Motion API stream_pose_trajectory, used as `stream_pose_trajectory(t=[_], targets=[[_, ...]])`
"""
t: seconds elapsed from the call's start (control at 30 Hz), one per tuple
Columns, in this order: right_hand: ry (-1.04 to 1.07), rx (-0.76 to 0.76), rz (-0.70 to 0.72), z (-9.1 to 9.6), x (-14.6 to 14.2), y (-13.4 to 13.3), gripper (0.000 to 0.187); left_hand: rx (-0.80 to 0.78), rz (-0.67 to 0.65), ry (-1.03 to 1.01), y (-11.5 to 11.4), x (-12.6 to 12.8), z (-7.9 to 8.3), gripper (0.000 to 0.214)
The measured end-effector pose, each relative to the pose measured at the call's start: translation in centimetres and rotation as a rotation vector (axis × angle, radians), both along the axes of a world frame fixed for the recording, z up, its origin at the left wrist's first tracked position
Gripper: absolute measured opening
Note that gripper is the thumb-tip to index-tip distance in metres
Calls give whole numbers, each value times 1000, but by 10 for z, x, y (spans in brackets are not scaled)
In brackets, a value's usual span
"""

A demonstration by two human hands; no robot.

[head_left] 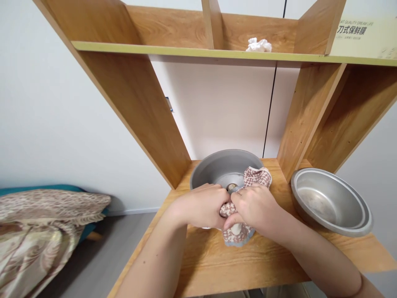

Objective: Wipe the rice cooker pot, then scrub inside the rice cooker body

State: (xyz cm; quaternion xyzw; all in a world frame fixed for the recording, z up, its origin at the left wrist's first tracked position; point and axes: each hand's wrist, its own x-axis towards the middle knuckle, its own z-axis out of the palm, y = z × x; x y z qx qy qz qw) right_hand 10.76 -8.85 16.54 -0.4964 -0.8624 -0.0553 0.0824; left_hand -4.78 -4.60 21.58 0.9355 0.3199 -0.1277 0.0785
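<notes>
A brown-and-white patterned cloth (257,177) with a light edging is bunched between my two hands. My left hand (208,203) is closed in a fist around one part of it. Close against it, my right hand (252,205) grips the cloth too, with its thumb pointing left. One end of the cloth lies over the right rim of a round grey metal basin (214,165), and another end hangs down in front of it. At the bottom of the basin shows a small round fitting (231,187), partly hidden by my hands.
To the right, a silver metal bowl (319,198) rests on the wooden desk (242,269). Wooden shelves (173,49) rise behind, bearing crumpled white tissue (259,44) and a pale box (366,37). Low on the left, a patterned fringed blanket (43,231) covers a blue seat.
</notes>
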Motion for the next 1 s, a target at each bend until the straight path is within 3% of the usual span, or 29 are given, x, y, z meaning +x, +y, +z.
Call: stream_pose_trajectory(t=[0.4, 0.8, 1.0], targets=[[-14, -121, 91, 20, 23, 5, 63, -10, 34, -25, -1, 0, 0, 26], [-20, -13, -11, 3, 3, 1, 67, 49, 12, 40, 0, 0, 0, 25], [-11, -57, 31, 9, 8, 2, 66, 32, 18, 33, -1, 1, 2, 25]])
